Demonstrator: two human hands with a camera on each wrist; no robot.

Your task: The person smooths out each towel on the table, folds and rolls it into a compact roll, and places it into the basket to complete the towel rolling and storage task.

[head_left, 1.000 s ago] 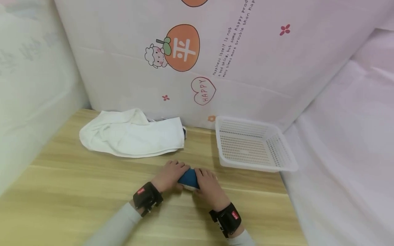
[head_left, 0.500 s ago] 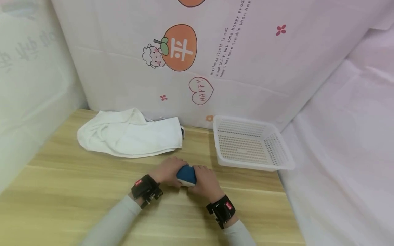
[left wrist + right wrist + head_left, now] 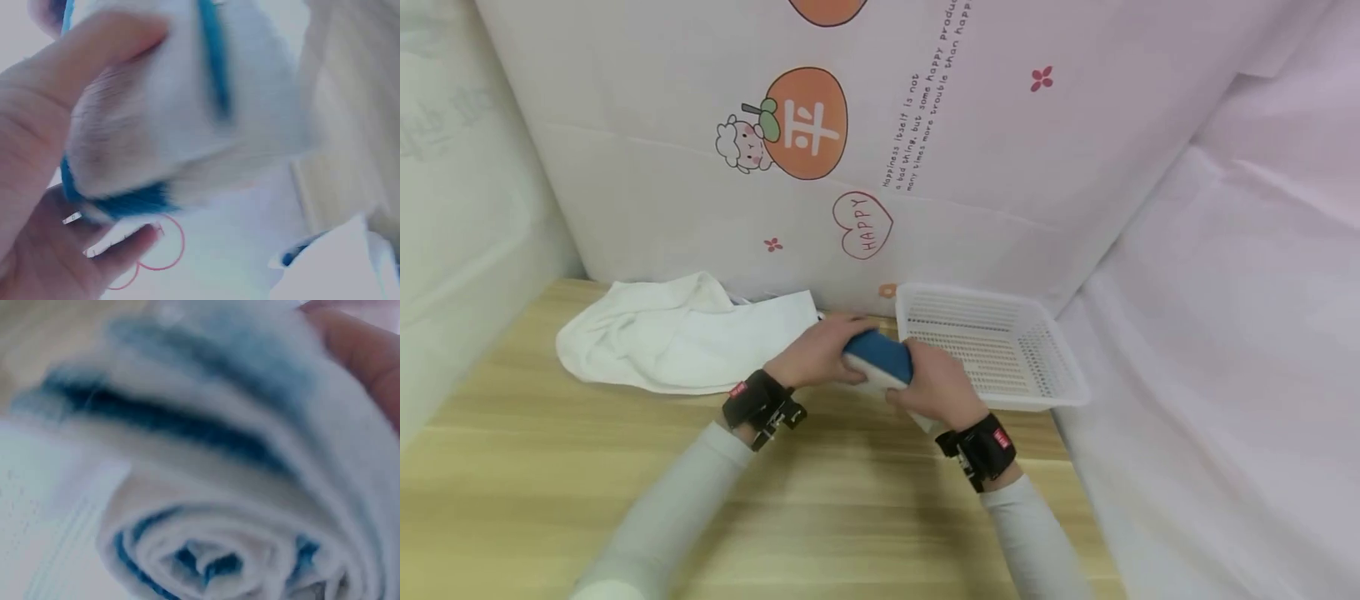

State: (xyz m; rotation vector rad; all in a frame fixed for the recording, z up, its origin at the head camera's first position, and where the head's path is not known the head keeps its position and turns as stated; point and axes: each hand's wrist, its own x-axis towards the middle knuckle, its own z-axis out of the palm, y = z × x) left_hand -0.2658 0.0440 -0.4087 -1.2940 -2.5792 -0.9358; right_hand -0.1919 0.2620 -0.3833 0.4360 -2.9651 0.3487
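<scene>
A blue-and-white rolled cloth, seemingly a towel (image 3: 880, 355), is held between both hands above the table in the head view. My left hand (image 3: 820, 352) grips its left end, the thumb on the near white side. At the other end, my right hand (image 3: 942, 385) holds it with fingers over the blue top. Spiral layers of the towel (image 3: 206, 562) show at its end in the right wrist view, with a loose flap above. The left wrist view shows the white towel (image 3: 181, 119) blurred, with blue edges, under the left thumb.
A crumpled white cloth (image 3: 700, 337) lies at the back left of the wooden table (image 3: 805, 517). To the right of the hands stands a white perforated basket (image 3: 1067, 387). A printed sheet (image 3: 970, 142) rises behind them, and white sheeting flanks both sides.
Both hands have lifted the towel and carried it away from my body, toward the back of the table. More of its white underside now shows. The head view has shifted slightly right.
</scene>
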